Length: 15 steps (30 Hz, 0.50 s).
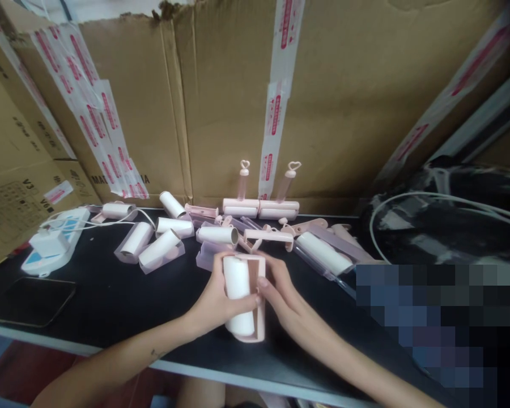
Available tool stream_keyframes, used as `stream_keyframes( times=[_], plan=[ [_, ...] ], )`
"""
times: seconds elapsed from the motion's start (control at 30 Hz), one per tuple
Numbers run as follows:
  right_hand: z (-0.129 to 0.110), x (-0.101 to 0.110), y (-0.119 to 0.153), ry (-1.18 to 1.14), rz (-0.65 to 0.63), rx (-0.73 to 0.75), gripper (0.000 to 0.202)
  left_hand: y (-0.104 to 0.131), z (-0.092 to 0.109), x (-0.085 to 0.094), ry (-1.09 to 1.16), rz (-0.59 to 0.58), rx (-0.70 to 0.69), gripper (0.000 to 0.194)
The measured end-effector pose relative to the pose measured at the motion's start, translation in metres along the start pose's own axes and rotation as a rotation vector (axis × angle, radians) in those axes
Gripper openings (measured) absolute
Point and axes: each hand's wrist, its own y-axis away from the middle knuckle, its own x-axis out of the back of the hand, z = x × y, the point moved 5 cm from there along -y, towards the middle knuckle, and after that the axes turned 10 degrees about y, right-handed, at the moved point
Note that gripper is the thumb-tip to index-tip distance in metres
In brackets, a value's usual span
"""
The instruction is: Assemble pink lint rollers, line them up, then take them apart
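Note:
In front of me, above the near part of the black table (161, 334), my left hand (212, 300) is closed around a white lint roll (237, 280), its thumb lying across the front. My right hand (285, 292) grips the pink lint roller holder (260, 326) by its right side, thumb on the edge. Roll and holder stand side by side, tilted slightly; the roll appears partly inside the holder, though the fingers behind both are hidden. Just beyond them lie more white rolls (218, 234) and a pink frame piece (268, 235).
Two lint rollers with heart-topped handles (240, 207) stand at the back against a cardboard wall (221, 113). Loose rolls in clear purple covers (161, 249) are spread across the middle. At left are a power strip (57, 241) and a dark phone (29, 300); at right, a white cable (374, 226).

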Motion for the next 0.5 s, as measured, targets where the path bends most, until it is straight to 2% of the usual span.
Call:
stream_keyframes(
  times=[0.1, 0.2, 0.27, 0.33, 0.4, 0.5],
  plan=[
    [-0.013, 0.021, -0.018, 0.078, -0.092, 0.097, 0.057, 0.001, -0.003, 0.006, -0.048, -0.056, 0.075, 0.070],
    [-0.032, 0.028, -0.033, 0.285, -0.343, 0.156, 0.039, 0.002, -0.006, 0.005, -0.109, -0.163, 0.135, 0.069],
    [-0.041, 0.028, -0.040, 0.404, -0.468, 0.122, 0.029, 0.002, -0.002, 0.003, -0.151, -0.208, 0.126, 0.065],
    [-0.048, 0.025, -0.043, 0.473, -0.537, 0.104, 0.031, 0.001, 0.004, 0.001, -0.187, -0.268, 0.135, 0.071],
    [-0.055, 0.019, -0.043, 0.508, -0.596, 0.150, 0.032, 0.001, 0.009, 0.000, -0.209, -0.369, 0.160, 0.080],
    [-0.061, 0.013, -0.037, 0.520, -0.635, 0.243, 0.023, 0.003, 0.013, 0.002, -0.273, -0.496, 0.210, 0.082]
  ],
)
